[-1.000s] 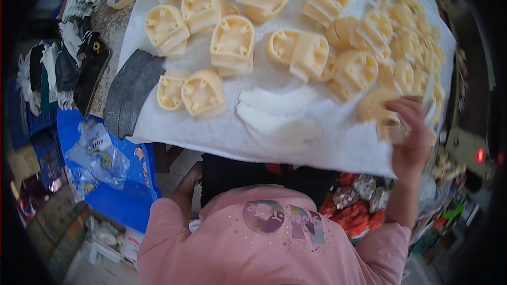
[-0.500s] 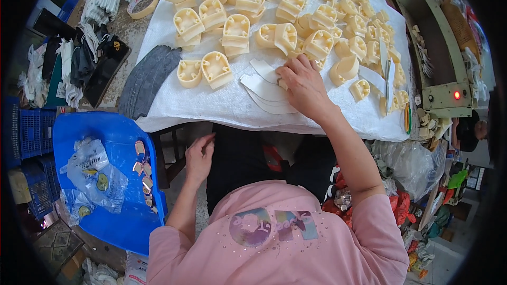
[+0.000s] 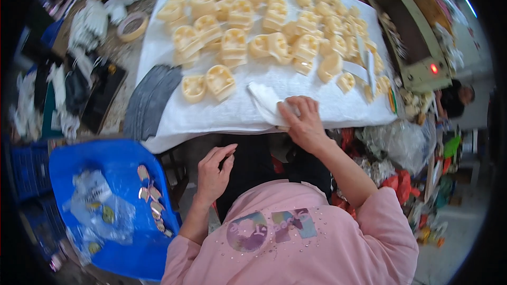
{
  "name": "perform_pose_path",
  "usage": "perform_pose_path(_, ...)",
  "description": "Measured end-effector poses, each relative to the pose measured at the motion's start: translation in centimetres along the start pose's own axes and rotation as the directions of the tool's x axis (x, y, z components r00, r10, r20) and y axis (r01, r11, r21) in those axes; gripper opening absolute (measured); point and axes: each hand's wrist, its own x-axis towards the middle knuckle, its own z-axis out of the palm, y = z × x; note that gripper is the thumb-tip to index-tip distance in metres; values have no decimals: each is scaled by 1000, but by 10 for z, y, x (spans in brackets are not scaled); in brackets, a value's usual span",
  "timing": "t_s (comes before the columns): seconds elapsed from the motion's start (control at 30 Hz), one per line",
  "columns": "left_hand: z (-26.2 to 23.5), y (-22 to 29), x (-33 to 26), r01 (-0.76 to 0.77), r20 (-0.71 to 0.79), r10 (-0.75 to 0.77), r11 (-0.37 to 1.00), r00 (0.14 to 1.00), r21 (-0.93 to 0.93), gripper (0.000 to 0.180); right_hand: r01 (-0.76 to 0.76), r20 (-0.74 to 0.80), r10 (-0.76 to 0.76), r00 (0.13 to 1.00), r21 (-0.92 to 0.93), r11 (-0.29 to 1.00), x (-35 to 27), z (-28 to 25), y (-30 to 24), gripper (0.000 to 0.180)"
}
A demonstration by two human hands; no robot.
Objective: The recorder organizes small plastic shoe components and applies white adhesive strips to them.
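Note:
At the near edge of the white-covered table (image 3: 211,121), my right hand (image 3: 305,121) is closed on a small stack of thin white curved pieces (image 3: 262,100). Its thumb presses on top, and the far ends of the pieces stick out to the left. My left hand (image 3: 214,171) hovers over my lap, below the table edge, fingers loosely bent and apart with nothing in them. Beyond the stack lie many cream, hollow, horseshoe-shaped plastic parts (image 3: 234,45); one such part (image 3: 220,82) is nearest to the white pieces.
A pile of dark grey curved pieces (image 3: 153,100) lies at the table's left corner. To my left stands a blue plastic chair (image 3: 119,153) with plastic bags and small metallic pieces on it. A greenish metal box with a red light (image 3: 434,68) is at right. A person (image 3: 454,100) is farther right.
My right hand has drawn the white pieces toward me, to the table's near edge. My left hand has risen toward the table and moved right. The view has shifted slightly.

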Motion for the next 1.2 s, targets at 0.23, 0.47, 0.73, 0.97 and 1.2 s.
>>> perform_pose_path(0.23,2,22,16,-45,69,44,999,997,5,22,-65,-104,88,991,206,976,-9,0,13,42)
perform_pose_path(0.47,34,41,38,-151,81,137,968,987,201,19,-523,-488,502,714,105,846,-87,-86,153,49)
perform_pose_path(0.73,93,74,72,-173,57,164,931,985,320,16,-797,-522,630,574,-181,576,-193,-78,375,42)
perform_pose_path(0.97,137,105,112,-233,177,186,925,966,301,15,-865,-64,864,500,14,502,-242,-44,413,52)
perform_pose_path(1.2,184,211,121,-242,216,510,686,833,-686,7,-587,-269,655,706,294,754,-156,-75,312,44)
